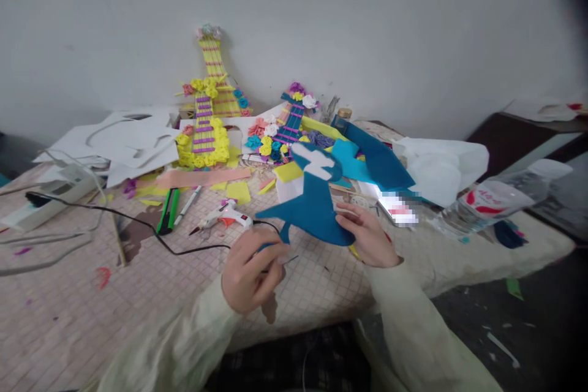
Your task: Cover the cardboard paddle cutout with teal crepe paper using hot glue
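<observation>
A dark blue paper cutout (305, 211) with a curved, pointed outline and white patches near its top is held above the table. My right hand (367, 236) grips its right edge, thumb and fingers closed on it. My left hand (255, 266) is closed in a pinch on a thin blue paper strip (285, 233), which shows between the fingers and beneath the cutout. Whether that strip joins the cutout I cannot tell. A white glue gun (227, 215) lies just beyond my left hand, its nozzle pointing left.
A green utility knife (168, 211) and a white pen (187, 205) lie left of the glue gun. Flower-trimmed crafts (204, 128) lean against the wall. Right are a lit phone (397, 208) and a plastic bottle (500, 199). A black cord crosses left toward a power strip (55, 193).
</observation>
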Motion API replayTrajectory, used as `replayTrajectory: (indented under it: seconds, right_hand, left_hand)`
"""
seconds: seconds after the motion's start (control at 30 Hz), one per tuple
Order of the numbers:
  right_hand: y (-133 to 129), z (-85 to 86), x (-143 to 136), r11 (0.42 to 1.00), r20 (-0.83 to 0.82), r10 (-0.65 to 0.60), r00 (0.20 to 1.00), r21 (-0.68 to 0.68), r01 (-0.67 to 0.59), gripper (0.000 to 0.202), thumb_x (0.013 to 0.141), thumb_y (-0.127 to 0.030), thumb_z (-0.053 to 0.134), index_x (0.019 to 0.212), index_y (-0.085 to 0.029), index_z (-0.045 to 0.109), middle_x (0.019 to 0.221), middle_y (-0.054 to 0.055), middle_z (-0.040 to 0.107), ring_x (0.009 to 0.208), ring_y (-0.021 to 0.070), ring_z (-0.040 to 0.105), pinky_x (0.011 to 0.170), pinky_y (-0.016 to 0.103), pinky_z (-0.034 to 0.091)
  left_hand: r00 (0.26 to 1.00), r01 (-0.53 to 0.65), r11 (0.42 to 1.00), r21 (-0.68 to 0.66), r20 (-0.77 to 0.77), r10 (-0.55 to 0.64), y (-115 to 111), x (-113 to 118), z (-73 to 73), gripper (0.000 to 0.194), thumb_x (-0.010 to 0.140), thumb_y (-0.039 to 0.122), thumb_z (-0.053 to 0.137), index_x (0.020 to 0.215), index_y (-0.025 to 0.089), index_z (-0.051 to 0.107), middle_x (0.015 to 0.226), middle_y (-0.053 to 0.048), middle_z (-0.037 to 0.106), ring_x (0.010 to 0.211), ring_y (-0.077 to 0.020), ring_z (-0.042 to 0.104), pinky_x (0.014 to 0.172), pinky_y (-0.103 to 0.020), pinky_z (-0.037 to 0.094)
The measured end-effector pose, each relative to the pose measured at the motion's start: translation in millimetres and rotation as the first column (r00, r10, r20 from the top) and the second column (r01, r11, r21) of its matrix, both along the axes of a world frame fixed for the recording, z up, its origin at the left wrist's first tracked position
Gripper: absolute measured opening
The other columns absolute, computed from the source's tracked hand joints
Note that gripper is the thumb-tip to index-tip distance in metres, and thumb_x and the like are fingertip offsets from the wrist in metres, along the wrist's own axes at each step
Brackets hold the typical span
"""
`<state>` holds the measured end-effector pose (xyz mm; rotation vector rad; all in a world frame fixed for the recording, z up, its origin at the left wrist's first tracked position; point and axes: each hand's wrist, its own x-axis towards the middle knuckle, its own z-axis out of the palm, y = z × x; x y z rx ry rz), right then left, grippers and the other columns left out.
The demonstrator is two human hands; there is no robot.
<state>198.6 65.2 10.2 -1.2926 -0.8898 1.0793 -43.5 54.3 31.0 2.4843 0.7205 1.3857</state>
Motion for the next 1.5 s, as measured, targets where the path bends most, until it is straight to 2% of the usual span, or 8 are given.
replayTrajectory:
  seconds: [0.07,0.17,0.33,0.7,1.1,1.23,1.37,1.5]
  right_hand:
    - [4.7,8.4,-9.9,0.995,-0.097,-0.080,0.992,0.055,0.085,0.037,0.056,-0.030,0.072,0.090,-0.020,0.061,0.079,0.001,0.063,0.078,0.0148,0.057,0.072,0.030,0.044]
    - [19.5,14.1,-26.6,0.979,-0.183,-0.146,0.972,0.117,0.169,0.042,0.052,-0.027,0.074,0.090,-0.020,0.058,0.078,0.000,0.060,0.076,0.0141,0.057,0.072,0.031,0.044]
    - [49.8,2.3,-44.9,0.960,-0.129,-0.194,0.972,0.181,0.216,0.044,0.055,-0.028,0.072,0.095,-0.018,0.054,0.083,0.002,0.059,0.081,0.0147,0.057,0.078,0.032,0.045]
    - [70.3,-10.7,-49.2,0.990,-0.128,-0.109,0.986,0.074,0.119,0.052,0.055,-0.033,0.071,0.100,-0.016,0.052,0.065,-0.002,0.059,0.064,0.0151,0.058,0.066,0.032,0.048]
    - [72.5,-34.0,-63.1,0.999,-0.147,-0.051,0.988,0.008,0.053,0.056,0.061,-0.043,0.065,0.107,-0.017,0.048,0.065,-0.001,0.058,0.063,0.0157,0.057,0.064,0.032,0.047]
    - [66.4,-33.9,-54.9,0.986,0.089,-0.136,0.987,0.109,0.127,0.052,0.071,-0.049,0.055,0.112,-0.019,0.045,0.081,0.004,0.057,0.066,0.0168,0.056,0.061,0.033,0.048]
    - [61.7,-30.5,-47.4,0.900,0.524,-0.283,0.803,0.435,0.033,0.031,0.075,-0.037,0.057,0.102,-0.022,0.056,0.089,0.005,0.051,0.073,0.0160,0.052,0.072,0.034,0.047]
    - [61.8,-26.8,-42.9,0.834,0.751,-0.274,0.601,0.497,-0.240,0.020,0.083,-0.028,0.048,0.093,-0.023,0.064,0.091,0.007,0.052,0.085,0.0192,0.053,0.079,0.036,0.044]
  left_hand:
    - [0.999,0.042,0.941,-0.335,0.021,-0.037,-2.1,3.2,0.4,0.017,0.080,0.017,0.048,0.091,0.017,0.060,0.083,-0.006,0.062,0.078,-0.0160,0.057,0.069,-0.030,0.047]
    - [0.990,0.118,0.658,-0.744,0.142,-0.017,15.6,23.5,-6.5,0.028,0.081,0.035,0.050,0.100,0.016,0.057,0.094,-0.008,0.063,0.085,-0.0182,0.059,0.072,-0.031,0.048]
    - [0.856,0.383,0.332,-0.862,0.466,0.224,69.9,58.4,-20.8,0.042,0.067,0.047,0.063,0.089,0.013,0.055,0.082,-0.006,0.063,0.066,-0.0136,0.059,0.062,-0.028,0.049]
    - [0.816,0.439,0.291,-0.850,0.513,0.266,122.2,56.4,-39.2,0.032,0.064,0.036,0.068,0.085,0.013,0.059,0.067,-0.001,0.061,0.054,-0.0112,0.056,0.053,-0.024,0.048]
    - [0.760,0.443,0.246,-0.862,0.507,0.408,115.6,58.7,-62.8,0.034,0.060,0.033,0.071,0.084,0.014,0.058,0.081,-0.006,0.066,0.065,-0.0159,0.061,0.058,-0.029,0.053]
    - [0.787,0.383,0.260,-0.887,0.460,0.411,119.5,53.0,-69.7,0.029,0.059,0.033,0.072,0.076,0.013,0.061,0.067,-0.003,0.065,0.056,-0.0144,0.058,0.053,-0.027,0.051]
    - [0.807,0.332,0.267,-0.905,0.419,0.416,120.7,47.6,-72.9,0.026,0.058,0.033,0.073,0.071,0.013,0.062,0.060,-0.002,0.063,0.050,-0.0132,0.056,0.047,-0.025,0.048]
    - [0.815,0.327,0.248,-0.912,0.405,0.414,118.8,43.3,-71.1,0.029,0.058,0.033,0.072,0.077,0.013,0.062,0.064,-0.003,0.064,0.053,-0.0152,0.059,0.049,-0.027,0.050]
